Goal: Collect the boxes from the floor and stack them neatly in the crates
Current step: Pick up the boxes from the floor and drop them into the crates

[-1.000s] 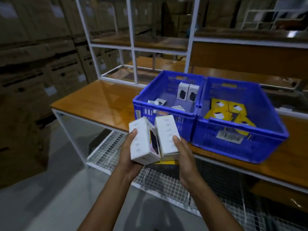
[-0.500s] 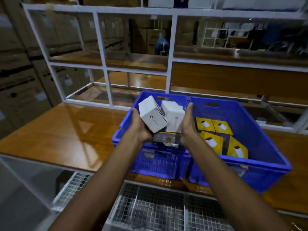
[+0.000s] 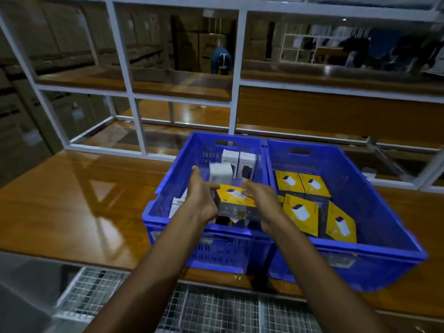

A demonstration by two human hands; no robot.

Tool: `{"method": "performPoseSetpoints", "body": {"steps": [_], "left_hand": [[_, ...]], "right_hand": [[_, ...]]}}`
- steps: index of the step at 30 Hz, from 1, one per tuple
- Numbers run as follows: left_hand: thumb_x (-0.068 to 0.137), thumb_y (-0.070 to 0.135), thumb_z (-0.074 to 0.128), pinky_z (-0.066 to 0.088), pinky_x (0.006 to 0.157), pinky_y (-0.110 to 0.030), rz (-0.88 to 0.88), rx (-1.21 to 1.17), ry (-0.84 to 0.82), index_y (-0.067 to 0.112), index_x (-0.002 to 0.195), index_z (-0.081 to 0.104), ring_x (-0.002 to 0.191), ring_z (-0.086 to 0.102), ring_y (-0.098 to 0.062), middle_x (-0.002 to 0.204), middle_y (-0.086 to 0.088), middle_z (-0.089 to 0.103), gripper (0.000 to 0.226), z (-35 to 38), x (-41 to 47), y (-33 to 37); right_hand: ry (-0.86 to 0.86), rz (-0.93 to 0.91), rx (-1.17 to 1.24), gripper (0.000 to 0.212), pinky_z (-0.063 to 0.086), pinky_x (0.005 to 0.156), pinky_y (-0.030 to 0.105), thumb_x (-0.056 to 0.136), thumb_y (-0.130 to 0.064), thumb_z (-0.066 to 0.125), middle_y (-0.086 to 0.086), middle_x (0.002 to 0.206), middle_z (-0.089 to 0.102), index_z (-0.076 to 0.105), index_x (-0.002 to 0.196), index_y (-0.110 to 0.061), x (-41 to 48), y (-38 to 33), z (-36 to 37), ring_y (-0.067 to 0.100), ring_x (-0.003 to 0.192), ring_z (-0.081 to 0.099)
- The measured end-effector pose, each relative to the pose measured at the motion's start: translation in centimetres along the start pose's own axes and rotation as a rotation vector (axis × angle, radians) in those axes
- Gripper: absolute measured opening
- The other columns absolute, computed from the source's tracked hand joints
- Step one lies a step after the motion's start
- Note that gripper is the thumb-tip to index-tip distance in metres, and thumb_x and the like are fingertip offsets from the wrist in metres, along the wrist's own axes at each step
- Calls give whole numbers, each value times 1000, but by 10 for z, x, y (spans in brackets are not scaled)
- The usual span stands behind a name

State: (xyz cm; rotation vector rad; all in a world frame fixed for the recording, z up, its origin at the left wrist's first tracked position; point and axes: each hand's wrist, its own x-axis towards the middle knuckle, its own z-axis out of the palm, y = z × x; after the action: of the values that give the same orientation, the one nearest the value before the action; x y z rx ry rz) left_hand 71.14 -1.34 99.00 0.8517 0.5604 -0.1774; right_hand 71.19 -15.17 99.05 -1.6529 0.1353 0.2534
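We see a glossy wooden bench [image 3: 72, 200] at left, with a wire shelf [image 3: 216, 308] below it. A white rack [image 3: 236, 68] spans the top.

warehouse / stockroom: stacked cardboard cartons [image 3: 28, 51] on the left, white metal shelving [image 3: 125, 75] w/ wooden boards, blue plastic crates [image 3: 348, 179] holding boxed goods.

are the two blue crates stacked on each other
No, the left crate and the right crate stand side by side on the wooden table.
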Motion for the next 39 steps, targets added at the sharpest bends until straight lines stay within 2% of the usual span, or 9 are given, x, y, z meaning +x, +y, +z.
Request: {"method": "performPoseSetpoints", "body": {"steps": [6,10,14,19,23,28,31,36,39], "left_hand": [[96,62,39,53,74,-44,55,80,-93,2,120,60,113,60,-38,144,-23,48,68,33,9,-27],[101,51,41,54,70,-43,53,117,-121,3,124,60,108,62,-37,140,-22,51,57,76,18,-54],[98,51,46,54,68,-39,142,288,-102,9,108,66,84,66,-30,112,-19,67,48,121,31,-92],[95,38,55,54,75,-26,568,994,-42,8,100,69,81,67,-20,92,-5,69,34,150,51,-148],[96,34,55,52,66,-40,621,1315,5,8,75,62,66,64,-27,66,-13,66,34,142,65,-173],[94,36,50,52,59,-39,824,1577,71,17,91,66,70,64,-24,77,-6,70,25,142,62,-174],[93,27,52,33,46,-34,928,1689,112,20,72,51,57,51,-26,62,-1,53,22,147,49,-180],[95,23,47,35,50,-39,1049,1668,187,23,71,43,52,39,-24,59,2,43,24,138,19,-197],[98,25,47,45,76,-45,1016,1661,213,26,75,49,60,47,-21,63,2,51,23,120,-9,-215]], "right_hand": [[127,-161,71,19,42,76,29,98,-25,58,-9,103,64,70,110,-14,-3,9,-43,15,97,58],[191,-268,66,17,42,72,19,98,-22,59,-11,98,65,71,104,-11,1,12,-95,0,90,57],[298,-251,49,14,50,78,35,94,-20,63,0,94,71,73,94,-11,15,23,-151,17,93,64],[397,-290,-25,18,53,72,44,90,-18,64,0,76,71,72,74,-16,34,53,-210,22,77,66],[283,-271,-42,21,56,77,54,90,-19,63,0,74,71,71,71,-21,44,73,-229,25,78,68],[-9,-427,-393,15,53,70,36,95,-23,58,-7,80,68,67,83,-24,43,74,-219,13,78,64],[-115,-484,-540,10,49,63,36,96,-25,56,-1,83,67,65,93,-21,42,77,-219,16,72,60],[-145,-602,-560,17,42,60,36,101,-28,53,-2,79,63,65,94,-19,35,83,-224,16,66,54],[-91,-706,-631,20,36,55,32,98,-29,56,-2,71,59,63,82,-19,23,89,-222,18,62,51]]}}
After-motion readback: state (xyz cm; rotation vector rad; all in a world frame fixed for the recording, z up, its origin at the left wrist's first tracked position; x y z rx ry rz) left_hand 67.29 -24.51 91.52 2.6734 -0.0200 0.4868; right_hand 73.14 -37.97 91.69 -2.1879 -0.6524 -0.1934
